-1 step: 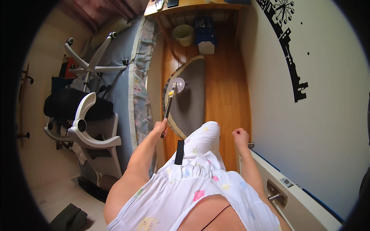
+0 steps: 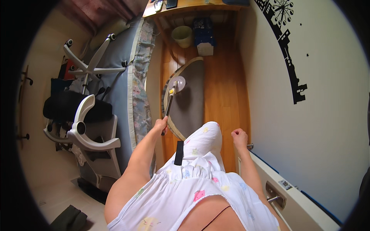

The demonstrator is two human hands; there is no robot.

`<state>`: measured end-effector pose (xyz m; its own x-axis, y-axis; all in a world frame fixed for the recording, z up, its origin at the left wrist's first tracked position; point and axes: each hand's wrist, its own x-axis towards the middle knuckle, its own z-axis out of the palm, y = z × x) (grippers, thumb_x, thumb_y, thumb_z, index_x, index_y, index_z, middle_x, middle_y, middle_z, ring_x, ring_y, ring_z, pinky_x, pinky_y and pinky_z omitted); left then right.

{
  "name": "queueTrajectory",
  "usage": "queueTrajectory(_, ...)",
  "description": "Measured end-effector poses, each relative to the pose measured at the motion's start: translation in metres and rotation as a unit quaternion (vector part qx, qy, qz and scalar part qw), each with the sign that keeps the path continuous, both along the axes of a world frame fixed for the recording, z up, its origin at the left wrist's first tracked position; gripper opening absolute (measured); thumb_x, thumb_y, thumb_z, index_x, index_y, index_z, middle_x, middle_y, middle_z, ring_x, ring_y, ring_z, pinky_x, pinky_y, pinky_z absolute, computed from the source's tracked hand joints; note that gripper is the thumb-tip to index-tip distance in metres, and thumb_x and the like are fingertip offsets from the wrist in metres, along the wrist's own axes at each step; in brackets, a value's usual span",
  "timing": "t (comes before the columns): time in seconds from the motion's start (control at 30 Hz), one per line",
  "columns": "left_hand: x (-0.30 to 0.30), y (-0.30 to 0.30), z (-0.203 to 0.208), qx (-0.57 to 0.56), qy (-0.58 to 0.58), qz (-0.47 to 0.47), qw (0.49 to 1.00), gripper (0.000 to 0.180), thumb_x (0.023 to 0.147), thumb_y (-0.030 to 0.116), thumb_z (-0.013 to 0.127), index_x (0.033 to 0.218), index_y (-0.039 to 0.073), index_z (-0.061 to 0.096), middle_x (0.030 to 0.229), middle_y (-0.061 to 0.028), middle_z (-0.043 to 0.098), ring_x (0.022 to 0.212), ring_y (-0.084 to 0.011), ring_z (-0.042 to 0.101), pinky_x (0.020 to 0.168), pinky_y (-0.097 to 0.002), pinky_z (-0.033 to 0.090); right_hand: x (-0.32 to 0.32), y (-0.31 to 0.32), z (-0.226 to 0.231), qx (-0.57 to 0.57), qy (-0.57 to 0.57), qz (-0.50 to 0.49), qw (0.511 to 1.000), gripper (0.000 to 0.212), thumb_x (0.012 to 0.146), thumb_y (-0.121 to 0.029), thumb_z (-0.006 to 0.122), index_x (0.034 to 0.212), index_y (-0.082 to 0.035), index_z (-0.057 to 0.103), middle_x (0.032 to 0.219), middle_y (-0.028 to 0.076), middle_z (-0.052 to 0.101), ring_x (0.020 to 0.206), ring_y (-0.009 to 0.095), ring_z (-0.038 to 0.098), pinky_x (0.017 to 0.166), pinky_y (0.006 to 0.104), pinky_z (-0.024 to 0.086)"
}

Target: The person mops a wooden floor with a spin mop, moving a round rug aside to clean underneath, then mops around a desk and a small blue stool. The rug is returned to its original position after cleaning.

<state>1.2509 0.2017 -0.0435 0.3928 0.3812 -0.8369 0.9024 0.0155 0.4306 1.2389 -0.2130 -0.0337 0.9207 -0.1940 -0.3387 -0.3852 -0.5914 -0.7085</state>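
Note:
My left hand (image 2: 160,125) is closed around the black handle of a long-handled tool (image 2: 168,106). The handle slants forward and slightly right to a white and yellow joint and a round, pale translucent head (image 2: 178,83). That head is over a grey half-round mat (image 2: 189,96) with a striped, curved border; whether it touches the mat, I cannot tell. My right hand (image 2: 239,138) hangs on the right with its fingers loosely curled, and nothing shows in it. It is near the edge of a white door (image 2: 266,169).
On the left, a white and black office chair (image 2: 92,127) lies tipped over on a bed (image 2: 115,57). Ahead, a wooden desk (image 2: 192,8) stands over a pale waste bin (image 2: 182,36) and a blue and white box (image 2: 204,34). A white wall (image 2: 266,96) bounds the right side.

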Motion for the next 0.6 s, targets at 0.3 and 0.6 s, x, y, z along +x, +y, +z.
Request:
queueTrajectory(0.3, 0.195, -0.043, -0.037, -0.073, -0.029, 0.048, 0.996, 0.045, 0.089, 0.042, 0.051, 0.062, 0.008, 0.041, 0.049, -0.0017, 0.041, 0.034, -0.0112, 0.036, 0.031, -0.0277, 0.034, 0.099, -0.026, -0.007, -0.019, -0.023, -0.011, 0.999, 0.012, 0.075, -0.015, 0.061, 0.076, -0.003, 0.063, 0.072, 0.011, 0.064, 0.067, 0.022, 0.061, 0.061, 0.0332, 0.047)
queueTrajectory(0.6, 0.236, -0.004, -0.109, 0.003, 0.032, -0.070, 0.997, 0.059, 0.090, 0.043, 0.045, 0.046, 0.003, 0.046, 0.039, -0.0095, 0.044, 0.031, -0.0219, 0.043, 0.035, -0.0358, 0.036, 0.342, 0.042, -0.036, -0.052, -0.014, 0.174, 0.983, 0.012, 0.074, -0.018, 0.063, 0.078, -0.007, 0.065, 0.080, 0.011, 0.063, 0.075, 0.025, 0.061, 0.067, 0.0351, 0.047)
